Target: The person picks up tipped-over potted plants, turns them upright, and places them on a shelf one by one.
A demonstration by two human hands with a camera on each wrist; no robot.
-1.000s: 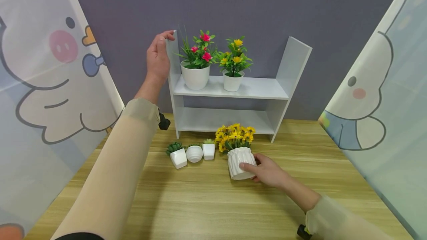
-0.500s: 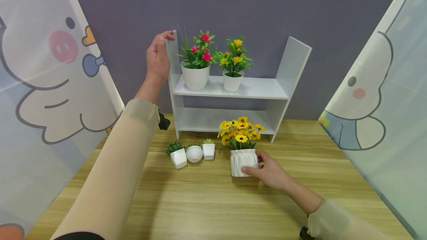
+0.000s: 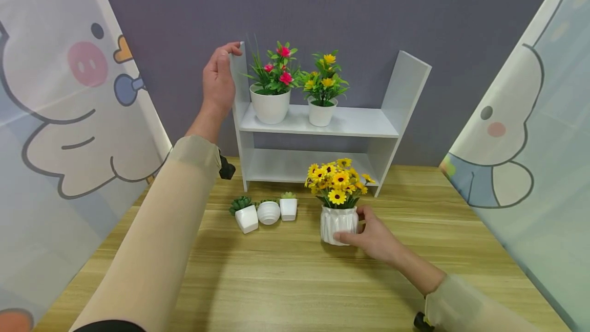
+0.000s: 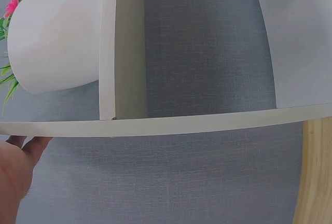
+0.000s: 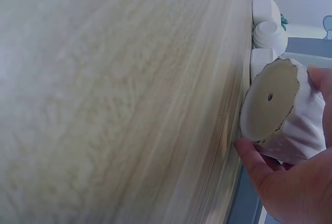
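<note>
In the head view my right hand [image 3: 375, 237] grips a ribbed white flowerpot [image 3: 329, 224] by its right side, thumb across the front. Yellow daisies [image 3: 338, 181] fill the pot. The right wrist view shows the pot's underside [image 5: 267, 110], with a small hole in its middle, tipped toward that camera. My left hand [image 3: 220, 78] holds the top of the left side panel of a white shelf [image 3: 318, 128], fingers bent over its edge. In the left wrist view, fingers [image 4: 36, 146] meet that panel's outer face.
On the upper board stand a pot with pink flowers [image 3: 270, 106] and a smaller pot with yellow flowers [image 3: 321, 114]. Three little white succulent pots [image 3: 269, 213] lie on the wooden table [image 3: 276, 281], left of the daisies. A grey wall [image 3: 332, 4] rises behind the shelf.
The daisy pot has turned more upright in my right hand and shifted slightly right, so its blossoms now face the camera. My left hand has stayed on the shelf.
</note>
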